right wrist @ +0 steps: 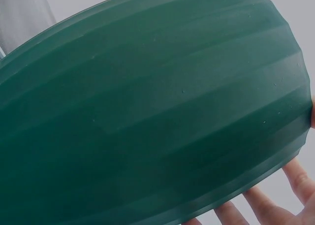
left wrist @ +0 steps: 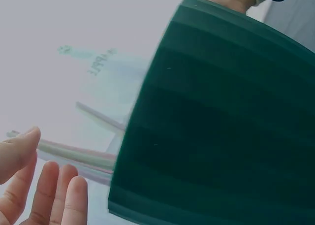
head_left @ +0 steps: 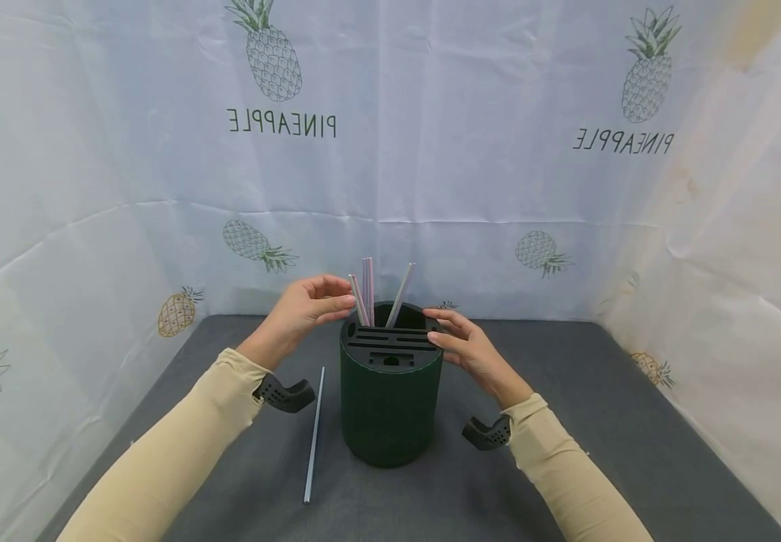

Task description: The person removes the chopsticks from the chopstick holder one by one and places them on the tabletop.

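1. Centrally, a dark green holder (head_left: 390, 414) stands upright on the grey worktop (head_left: 553, 421), about midway between the left and right edges and short of the far edge.
2. Its black top plate (head_left: 358, 352) has long slots crossing it, with smaller openings towards the front and a wide compartment behind.
3. Several straws stand in that rear compartment: left-leaning straws (head_left: 360, 305), an upright pinkish-purple bundle (head_left: 367, 290) beside them, and a right-leaning straw or straws (head_left: 401, 293), set apart from the others.
4. The left hand (head_left: 297, 312) pinches the left-leaning straws near their upper ends between thumb and forefinger; its other fingers are held away, as the left wrist view shows.
5. The right hand (head_left: 474, 350) is spread, touching the holder's right side at the rim, thumb towards the front and fingers further back.
6. A loose bluish straw (head_left: 314, 444) lies on the worktop to the left of the holder, apart from it, its far end angled slightly towards the right edge.
7. Cream sleeves (head_left: 173, 444) cover both forearms, and a black wrist mount (head_left: 286, 394) shows at the left wrist.
8. Pale cloth (head_left: 444, 173) printed with pineapples hangs beyond the far edge.
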Available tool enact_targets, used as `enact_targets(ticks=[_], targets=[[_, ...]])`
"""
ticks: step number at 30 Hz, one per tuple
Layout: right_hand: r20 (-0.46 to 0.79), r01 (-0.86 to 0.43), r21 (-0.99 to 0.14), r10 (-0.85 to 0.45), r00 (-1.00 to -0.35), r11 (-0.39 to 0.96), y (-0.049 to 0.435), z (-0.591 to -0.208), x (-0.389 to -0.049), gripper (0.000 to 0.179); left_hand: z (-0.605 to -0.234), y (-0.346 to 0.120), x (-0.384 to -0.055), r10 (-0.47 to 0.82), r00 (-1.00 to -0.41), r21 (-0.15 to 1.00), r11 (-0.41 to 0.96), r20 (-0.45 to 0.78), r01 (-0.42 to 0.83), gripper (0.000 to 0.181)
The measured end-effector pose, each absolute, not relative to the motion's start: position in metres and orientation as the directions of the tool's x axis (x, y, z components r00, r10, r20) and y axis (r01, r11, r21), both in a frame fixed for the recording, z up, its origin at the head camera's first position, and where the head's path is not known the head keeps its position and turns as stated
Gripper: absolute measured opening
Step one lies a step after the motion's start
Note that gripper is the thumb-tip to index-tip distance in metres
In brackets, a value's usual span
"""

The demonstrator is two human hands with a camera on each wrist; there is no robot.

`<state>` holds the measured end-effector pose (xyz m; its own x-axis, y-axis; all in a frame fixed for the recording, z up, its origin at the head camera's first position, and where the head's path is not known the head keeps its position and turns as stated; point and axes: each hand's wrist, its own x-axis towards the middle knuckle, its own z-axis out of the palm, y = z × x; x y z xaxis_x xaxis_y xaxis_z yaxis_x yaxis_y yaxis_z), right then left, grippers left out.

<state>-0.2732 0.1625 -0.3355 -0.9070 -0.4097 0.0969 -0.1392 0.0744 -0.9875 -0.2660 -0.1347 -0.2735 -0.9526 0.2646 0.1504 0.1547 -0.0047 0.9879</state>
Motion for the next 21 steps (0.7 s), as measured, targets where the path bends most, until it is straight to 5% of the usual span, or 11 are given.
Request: enact_targets(ticks=[21], targets=[[0.094,-0.135,-0.988,-0.415,-0.905,0.071,0.163,-0.335,-0.272,0.055,-0.274,-0.122,-0.267,0.199,-0.960,0.978,0.025,0.197,0.206,0.012]])
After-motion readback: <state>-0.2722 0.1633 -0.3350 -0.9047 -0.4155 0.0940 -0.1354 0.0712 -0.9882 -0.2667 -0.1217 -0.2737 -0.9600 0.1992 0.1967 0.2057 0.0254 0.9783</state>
